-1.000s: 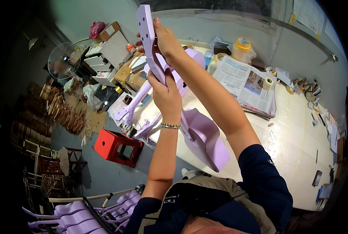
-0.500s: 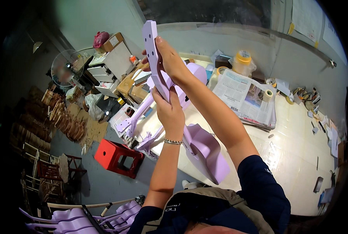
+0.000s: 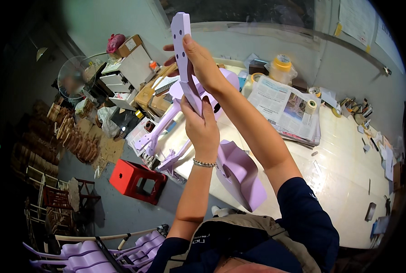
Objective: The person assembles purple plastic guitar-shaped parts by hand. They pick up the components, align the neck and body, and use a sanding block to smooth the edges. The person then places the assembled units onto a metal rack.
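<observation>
Beside the person's left hip, several lilac bodies [image 3: 87, 255] sit lined up on a rack [image 3: 91, 237], probably to keep their finish from rubbing.

The left hand [image 3: 202, 129] has its fingers closed round the neck of a lilac ukulele [image 3: 190, 91], thumb on the near side. Above it, the right hand [image 3: 204, 68] straddles the headstock [image 3: 179, 38]: the fingers spread behind, the thumb along the edge. Whether those fingers press, I can't tell. The instrument is raised over the worktop [image 3: 344, 177], its body low near the person's middle; two holds on the long neck seem meant to steady it.

Beyond, a second lilac ukulele [image 3: 166, 122] lies on the worktop's left side, partly hidden by the hands. Right of it, a tape roll [image 3: 310, 106] rests on stacked newspapers [image 3: 266, 98], perhaps weighting them. Behind stands a yellow-topped tub [image 3: 280, 68] in clear plastic; I can't make out its contents.

Farther left, a white cabinet [image 3: 137, 63] has drawers pulled out, insides unclear, and carries a cardboard box [image 3: 131, 44], contents hidden.
</observation>
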Demonstrator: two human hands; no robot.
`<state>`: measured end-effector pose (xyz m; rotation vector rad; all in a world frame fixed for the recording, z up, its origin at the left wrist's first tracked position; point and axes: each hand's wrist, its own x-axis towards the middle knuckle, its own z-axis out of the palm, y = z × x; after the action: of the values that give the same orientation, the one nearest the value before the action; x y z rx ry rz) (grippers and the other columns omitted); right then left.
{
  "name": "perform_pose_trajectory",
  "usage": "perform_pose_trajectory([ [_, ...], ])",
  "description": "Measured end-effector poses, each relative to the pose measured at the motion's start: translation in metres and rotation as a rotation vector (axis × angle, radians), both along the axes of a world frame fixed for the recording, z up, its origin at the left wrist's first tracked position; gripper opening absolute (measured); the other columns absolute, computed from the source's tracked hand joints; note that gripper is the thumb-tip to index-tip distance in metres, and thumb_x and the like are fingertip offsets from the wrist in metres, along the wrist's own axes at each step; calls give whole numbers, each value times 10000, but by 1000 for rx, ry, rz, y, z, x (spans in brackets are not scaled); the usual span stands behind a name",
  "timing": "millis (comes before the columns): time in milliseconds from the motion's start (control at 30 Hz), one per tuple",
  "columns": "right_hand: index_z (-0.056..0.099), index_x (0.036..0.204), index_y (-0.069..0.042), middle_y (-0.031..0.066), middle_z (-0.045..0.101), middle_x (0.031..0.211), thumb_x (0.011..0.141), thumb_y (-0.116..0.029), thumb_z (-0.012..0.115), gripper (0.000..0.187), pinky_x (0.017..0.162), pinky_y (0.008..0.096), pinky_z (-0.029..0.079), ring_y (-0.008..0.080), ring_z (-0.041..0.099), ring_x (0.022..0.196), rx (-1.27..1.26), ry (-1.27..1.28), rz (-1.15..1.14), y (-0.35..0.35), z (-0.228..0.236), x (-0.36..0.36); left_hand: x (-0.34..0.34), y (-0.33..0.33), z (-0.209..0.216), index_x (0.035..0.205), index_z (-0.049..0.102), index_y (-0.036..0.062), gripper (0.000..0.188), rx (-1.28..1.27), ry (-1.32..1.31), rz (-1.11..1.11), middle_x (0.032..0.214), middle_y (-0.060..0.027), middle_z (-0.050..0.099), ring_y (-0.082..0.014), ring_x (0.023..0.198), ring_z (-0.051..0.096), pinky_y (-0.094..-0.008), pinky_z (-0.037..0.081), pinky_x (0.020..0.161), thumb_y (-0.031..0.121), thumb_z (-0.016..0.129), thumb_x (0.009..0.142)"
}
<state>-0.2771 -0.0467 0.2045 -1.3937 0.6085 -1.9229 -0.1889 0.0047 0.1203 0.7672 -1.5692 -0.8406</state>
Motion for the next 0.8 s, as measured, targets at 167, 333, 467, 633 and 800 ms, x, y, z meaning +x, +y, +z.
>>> perform_pose_trajectory([
  [167, 463, 1156, 54, 148, 580, 950, 892, -596, 298, 721, 730, 331, 516, 242, 608, 856, -27, -58, 129, -5, -10, -7, 4, -1, -1, 1256, 327, -48, 490, 4, -17, 36, 1051, -205, 573, -300, 911, 592, -362, 443, 789, 272, 471, 914],
  [333, 351, 1308, 60, 165, 556, 1099, 860, -662, 229, 858, 863, 334, 455, 241, 585, 966, 220, -7, 86, -14, -47, -11, 8, -19, -2, 1250, 337, -41, 487, 30, 8, 82, 1092, -205, 555, -303, 944, 580, -362, 436, 804, 295, 462, 921],
  [467, 372, 1304, 38, 147, 528, 1165, 857, -666, 167, 859, 913, 339, 427, 222, 553, 1007, 439, 76, 129, 4, -83, -12, 14, -41, -16, 1203, 385, -32, 481, -112, 56, 175, 886, -87, 519, -91, 536, 453, -220, 387, 455, 351, 464, 923],
  [633, 422, 1284, 16, 139, 559, 1139, 850, -685, 154, 868, 896, 328, 428, 205, 557, 1010, 534, 163, 196, 25, -128, -8, 22, -39, -18, 1198, 379, -20, 457, -22, 102, 108, 915, -91, 521, -127, 641, 489, -249, 399, 548, 340, 451, 927],
  [800, 471, 1268, -27, 144, 587, 1085, 851, -686, 121, 854, 938, 339, 385, 207, 550, 1022, 491, 245, 298, 76, -142, 10, 36, -11, -9, 1176, 382, 23, 357, 54, 405, -156, 758, -28, 430, -60, 526, 419, -190, 355, 475, 291, 413, 942],
])
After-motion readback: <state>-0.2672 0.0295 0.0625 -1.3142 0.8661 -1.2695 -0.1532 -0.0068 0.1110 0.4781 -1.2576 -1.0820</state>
